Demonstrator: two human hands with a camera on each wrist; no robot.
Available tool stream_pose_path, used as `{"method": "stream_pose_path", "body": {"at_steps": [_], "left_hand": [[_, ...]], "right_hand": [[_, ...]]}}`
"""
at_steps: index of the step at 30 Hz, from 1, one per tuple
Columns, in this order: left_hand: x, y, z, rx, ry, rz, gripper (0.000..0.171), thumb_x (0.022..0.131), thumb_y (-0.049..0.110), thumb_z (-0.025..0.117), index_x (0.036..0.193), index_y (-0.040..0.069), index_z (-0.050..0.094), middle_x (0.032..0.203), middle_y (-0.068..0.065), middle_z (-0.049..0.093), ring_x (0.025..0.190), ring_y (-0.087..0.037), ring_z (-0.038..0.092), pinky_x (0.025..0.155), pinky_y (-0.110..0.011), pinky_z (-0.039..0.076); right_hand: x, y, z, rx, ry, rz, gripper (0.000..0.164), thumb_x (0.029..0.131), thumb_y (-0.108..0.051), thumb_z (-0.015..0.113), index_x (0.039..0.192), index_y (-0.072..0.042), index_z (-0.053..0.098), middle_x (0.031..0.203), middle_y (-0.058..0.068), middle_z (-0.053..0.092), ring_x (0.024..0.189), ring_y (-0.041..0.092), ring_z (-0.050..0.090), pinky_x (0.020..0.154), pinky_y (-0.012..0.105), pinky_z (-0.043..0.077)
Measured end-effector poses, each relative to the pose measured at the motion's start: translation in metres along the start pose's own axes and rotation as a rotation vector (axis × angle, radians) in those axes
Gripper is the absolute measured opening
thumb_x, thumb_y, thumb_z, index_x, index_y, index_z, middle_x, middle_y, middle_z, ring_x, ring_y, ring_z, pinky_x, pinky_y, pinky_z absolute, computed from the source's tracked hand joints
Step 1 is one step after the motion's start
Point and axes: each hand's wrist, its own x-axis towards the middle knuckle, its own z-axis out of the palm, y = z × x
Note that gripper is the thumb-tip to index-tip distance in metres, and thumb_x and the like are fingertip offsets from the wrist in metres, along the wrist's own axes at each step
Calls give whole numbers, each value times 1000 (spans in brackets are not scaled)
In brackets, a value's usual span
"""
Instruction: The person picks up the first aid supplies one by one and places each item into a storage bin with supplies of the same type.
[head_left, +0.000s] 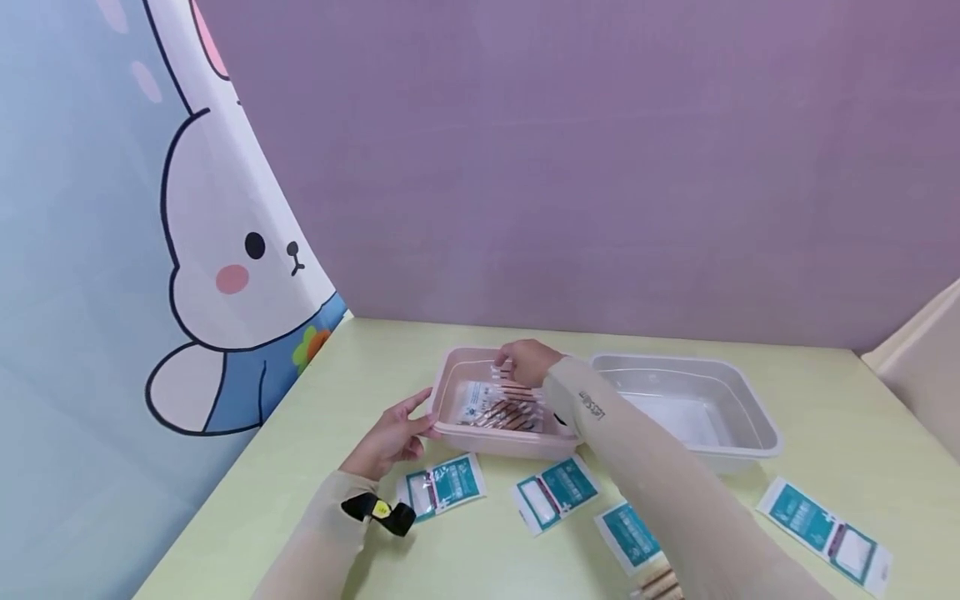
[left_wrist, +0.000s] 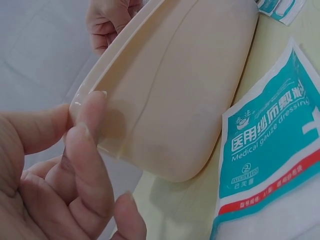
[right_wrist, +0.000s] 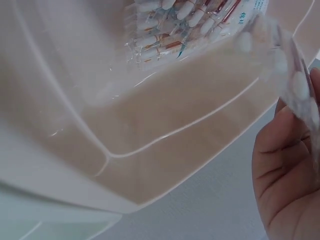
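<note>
My left hand (head_left: 392, 435) pinches the rim of a pale pink plastic basin (head_left: 498, 444) at its near left corner, thumb and fingers on the edge. Over the far side of the basin, my right hand (head_left: 528, 362) holds a clear packet of swabs (right_wrist: 300, 85), white-tipped with red-brown stems. More such swab packets (head_left: 510, 414) lie on the basin floor below. In the left wrist view, a teal and white medical gauze dressing packet (left_wrist: 270, 135) lies beside the basin wall.
A grey-white basin (head_left: 761, 417) stands to the right of the pink one. More gauze dressing packets (head_left: 557, 493) lie along the front of the pale yellow table (head_left: 247, 508), one far right. Wooden sticks (head_left: 660, 585) show partly under my right sleeve. A purple wall panel (head_left: 570, 183) rises behind.
</note>
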Motion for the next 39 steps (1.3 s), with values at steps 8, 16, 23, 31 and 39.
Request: {"method": "stream_pose_path", "body": {"at_steps": [8,16,23,31,39], "left_hand": [[1,2,5,56,37,-19,55,100,20,56,151,17,37,78,-2,71,49,-14,46,54,-24,39],[3,4,1,83,22,-11,56,101,20,54,152,17,33,81,-2,71,50,-14,47,58,-25,41],[5,6,0,76,6,-5,57,100,22,54,153,17,33,85,-3,71,51,-14,47,60,-25,41],[2,3,-4,59,5,-17,57,100,21,54,153,17,32,84,-2,71,51,-14,46,60,-25,40],[-3,6,-7,111,-5,-15,58,101,22,54,153,13,30,86,-5,72,51,-15,46,61,-26,41]], "right_hand": [[-13,2,-3,-139,7,26,44,93,2,53,135,-12,57,133,8,60,125,26,53,104,43,42],[-36,24,-22,-232,33,4,39,93,-6,60,131,-9,59,128,12,63,120,30,57,100,45,44],[-70,67,-44,-157,86,-22,34,92,-6,61,127,-3,61,108,16,65,99,29,61,88,46,50],[-102,88,-50,-58,134,-103,29,91,-2,62,119,3,63,88,7,64,77,19,57,72,34,51],[-128,98,-47,-25,121,-131,27,90,-3,66,115,4,64,85,4,63,73,15,54,66,29,48]]}}
